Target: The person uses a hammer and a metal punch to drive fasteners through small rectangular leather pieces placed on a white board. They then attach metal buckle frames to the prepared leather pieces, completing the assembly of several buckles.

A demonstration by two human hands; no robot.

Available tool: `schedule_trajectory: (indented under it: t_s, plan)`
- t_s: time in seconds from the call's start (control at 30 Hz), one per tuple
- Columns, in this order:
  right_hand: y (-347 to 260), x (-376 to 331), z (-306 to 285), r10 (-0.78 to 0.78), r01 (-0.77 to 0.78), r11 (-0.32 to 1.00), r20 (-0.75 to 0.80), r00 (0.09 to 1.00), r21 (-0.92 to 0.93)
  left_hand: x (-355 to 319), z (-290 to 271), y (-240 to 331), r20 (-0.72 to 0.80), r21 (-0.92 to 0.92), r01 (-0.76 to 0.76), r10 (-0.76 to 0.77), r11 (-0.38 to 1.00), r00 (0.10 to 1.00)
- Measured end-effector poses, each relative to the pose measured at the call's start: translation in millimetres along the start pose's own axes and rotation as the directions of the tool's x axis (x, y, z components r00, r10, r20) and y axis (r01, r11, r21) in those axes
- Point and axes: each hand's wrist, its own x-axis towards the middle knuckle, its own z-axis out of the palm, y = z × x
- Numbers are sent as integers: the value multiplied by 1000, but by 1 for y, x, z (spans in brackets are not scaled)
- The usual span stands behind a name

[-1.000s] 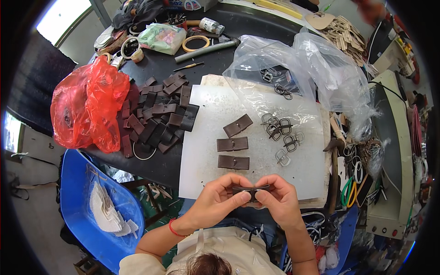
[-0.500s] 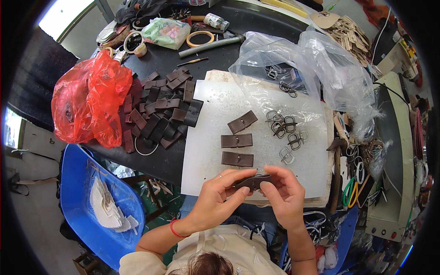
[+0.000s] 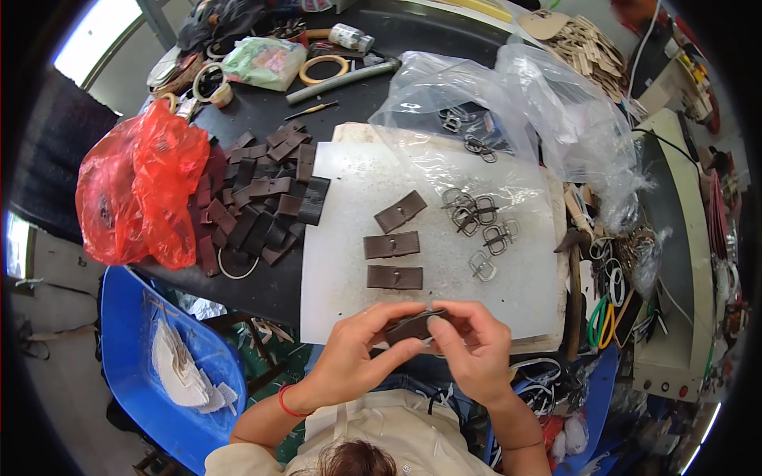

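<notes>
Both hands pinch one dark brown leather strip: the left hand grips its left end, the right hand its right end. Its long axis runs left to right, held just over the near edge of the white cutting board. On that board lie three more leather tabs and loose metal buckles. Left of the board, a pile of leather pieces covers the black table.

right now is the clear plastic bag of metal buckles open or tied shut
Open: the clear plastic bag gapes toward the white board, and metal buckles lie spilled outside it.
</notes>
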Motion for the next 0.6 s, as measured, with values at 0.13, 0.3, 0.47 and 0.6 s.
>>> schedule_trajectory:
  t_s: [0.13, 0.3, 0.47, 0.6]
  plan:
    - [4, 5, -3, -137, 138, 985, 19, 990, -100, 17, -8, 11, -43, 346, -132, 157, 929, 987]
    - [20, 30, -38, -362, 158, 680, -140, 922, -716, 63, -17, 17, 1, 745, -250, 373, 618, 928]
    - [42, 37, -35, -384, 108, 706, -251, 889, -700, 71, -18, 21, 31, 954, -180, 520, 239, 854]
    - [24, 31, -38, -134, 76, 961, -211, 968, -265, 55, 0, 18, 63, 682, -422, 526, 597, 848]
